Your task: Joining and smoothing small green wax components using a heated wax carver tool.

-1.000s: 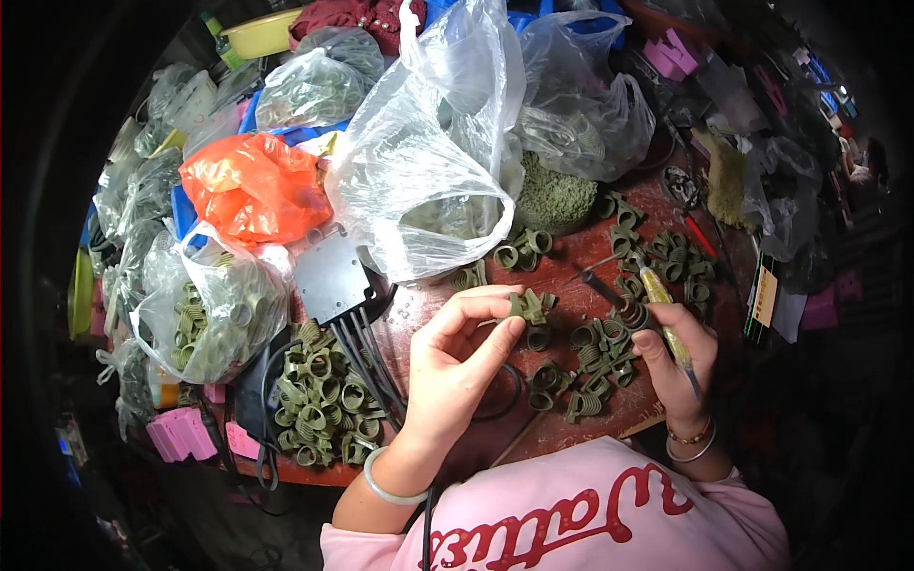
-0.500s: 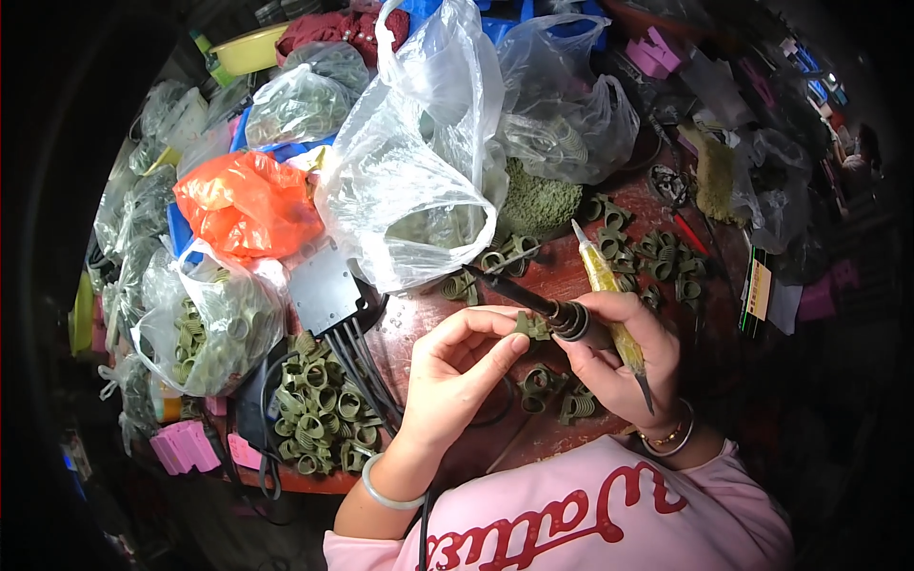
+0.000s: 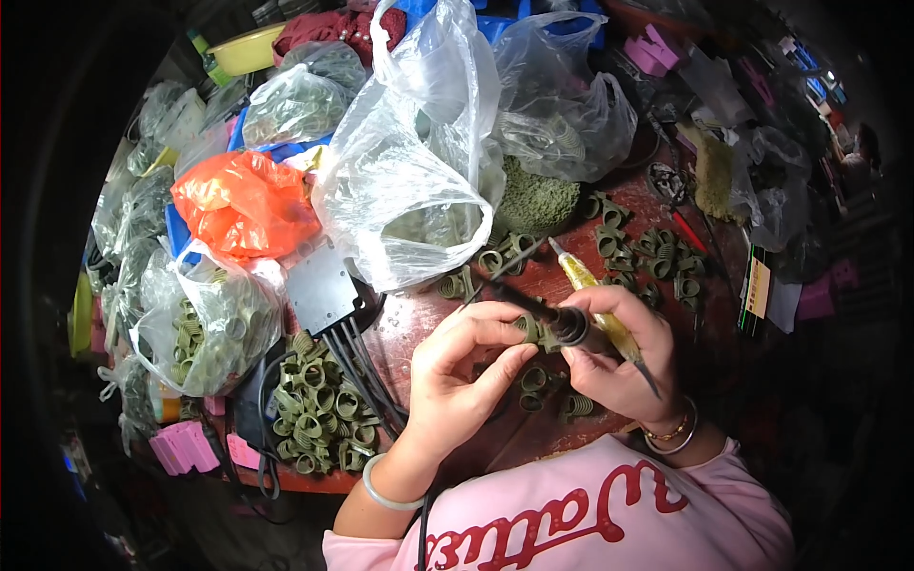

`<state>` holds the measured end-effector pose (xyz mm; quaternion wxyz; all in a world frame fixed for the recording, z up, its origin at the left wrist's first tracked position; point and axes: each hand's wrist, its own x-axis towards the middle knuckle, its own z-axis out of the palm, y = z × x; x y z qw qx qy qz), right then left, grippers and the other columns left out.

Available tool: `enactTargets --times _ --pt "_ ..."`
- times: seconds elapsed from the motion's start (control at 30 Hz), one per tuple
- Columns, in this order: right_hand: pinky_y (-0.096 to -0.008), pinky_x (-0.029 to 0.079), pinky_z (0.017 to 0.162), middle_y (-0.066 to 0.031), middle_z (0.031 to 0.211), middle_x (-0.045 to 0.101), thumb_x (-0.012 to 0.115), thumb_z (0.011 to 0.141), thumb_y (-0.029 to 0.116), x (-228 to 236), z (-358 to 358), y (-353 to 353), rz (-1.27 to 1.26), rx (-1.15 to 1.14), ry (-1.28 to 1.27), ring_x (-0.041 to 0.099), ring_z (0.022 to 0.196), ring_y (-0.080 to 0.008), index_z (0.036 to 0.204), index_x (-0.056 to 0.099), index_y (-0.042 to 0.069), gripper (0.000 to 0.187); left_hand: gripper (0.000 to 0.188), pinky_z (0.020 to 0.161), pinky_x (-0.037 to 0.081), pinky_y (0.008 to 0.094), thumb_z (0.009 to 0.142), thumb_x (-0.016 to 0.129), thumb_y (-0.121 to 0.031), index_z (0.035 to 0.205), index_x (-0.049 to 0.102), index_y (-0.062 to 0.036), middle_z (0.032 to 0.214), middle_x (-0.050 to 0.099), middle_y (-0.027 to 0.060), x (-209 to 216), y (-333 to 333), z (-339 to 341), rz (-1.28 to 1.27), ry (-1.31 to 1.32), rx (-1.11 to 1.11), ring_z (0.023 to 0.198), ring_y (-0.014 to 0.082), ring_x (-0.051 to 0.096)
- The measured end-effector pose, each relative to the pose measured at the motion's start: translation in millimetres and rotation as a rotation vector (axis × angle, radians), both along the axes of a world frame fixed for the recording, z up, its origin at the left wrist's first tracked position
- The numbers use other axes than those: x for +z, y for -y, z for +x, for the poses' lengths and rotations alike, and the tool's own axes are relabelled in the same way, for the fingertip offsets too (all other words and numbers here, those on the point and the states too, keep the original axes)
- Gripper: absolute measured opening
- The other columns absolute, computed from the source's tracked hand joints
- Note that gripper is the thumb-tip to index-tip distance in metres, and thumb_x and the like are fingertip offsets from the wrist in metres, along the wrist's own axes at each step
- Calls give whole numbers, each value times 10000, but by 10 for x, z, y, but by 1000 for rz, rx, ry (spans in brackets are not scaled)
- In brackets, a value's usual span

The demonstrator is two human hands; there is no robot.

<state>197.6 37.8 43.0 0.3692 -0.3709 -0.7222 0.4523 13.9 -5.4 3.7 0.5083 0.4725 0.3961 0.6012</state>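
My left hand (image 3: 466, 366) is closed, pinching a small olive-green ribbed piece (image 3: 526, 326) between thumb and fingertips. My right hand (image 3: 630, 357) is wrapped round a black-handled tool (image 3: 571, 324) that looks like a soldering iron, its dark shaft aimed up and left over the green piece. The same hand also grips a slim yellow tube (image 3: 577, 272) with a pale pointed tip and a dark tapered end. Loose green ring-shaped pieces (image 3: 535, 385) lie on the table beneath the hands. Whether the tool touches the held piece I cannot tell.
A heap of green ring pieces (image 3: 322, 404) sits left, beside a grey metal plate (image 3: 322, 290) with black cables. More green pieces (image 3: 657, 252) lie right. Clear plastic bags (image 3: 409, 162), an orange bag (image 3: 246, 205) and a green granular mound (image 3: 538, 198) stand beyond on the red table.
The yellow tube and black tool have tilted, and their tips have shifted slightly. The green piece has turned a little in my left fingers. Both hands keep their holds.
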Motion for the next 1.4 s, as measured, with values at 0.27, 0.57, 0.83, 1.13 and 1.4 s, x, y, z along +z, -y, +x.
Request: enactTargets --times 0.27,0.57,0.83,1.13,1.4 --pt "-217 498 740 -51 926 656 598 891 -2 -32 27 27 -131 -205 -152 625 839 -83 1127 526 -5 247 190 711 587 243 765 663 127 928 664 28 1132 618 158 62 -35 -11 231 -288 176 929 186 651" --pt "-147 418 616 0 936 641 768 782 26 11 21 66 -207 -136 -113 563 792 -2 1112 558 30 391 184 819 520 269 761 612 182 893 627 54 1113 627 195 -29 7 -18 205 -253 41 985 199 626" --pt "-223 483 668 -27 895 626 746 764 -17 -52 5 51 -58 -170 -114 595 783 -70 1088 562 22 375 180 866 498 352 742 689 94 911 649 46 1111 652 189 124 -57 -15 260 -331 35 993 256 633" --pt "-146 342 552 -2 900 586 659 757 -138 -94 16 33 189 -34 -71 419 627 16 1070 505 33 388 212 871 496 314 729 781 -4 933 738 -42 1016 582 70 2 1 5 51 -123 73 1048 192 567" --pt "-284 517 726 -98 970 648 663 728 -126 -114 29 54 187 -52 -109 652 831 -176 1075 558 25 392 216 844 536 273 798 701 79 1010 690 34 1036 583 97 -50 9 8 -23 59 -96 966 154 601"
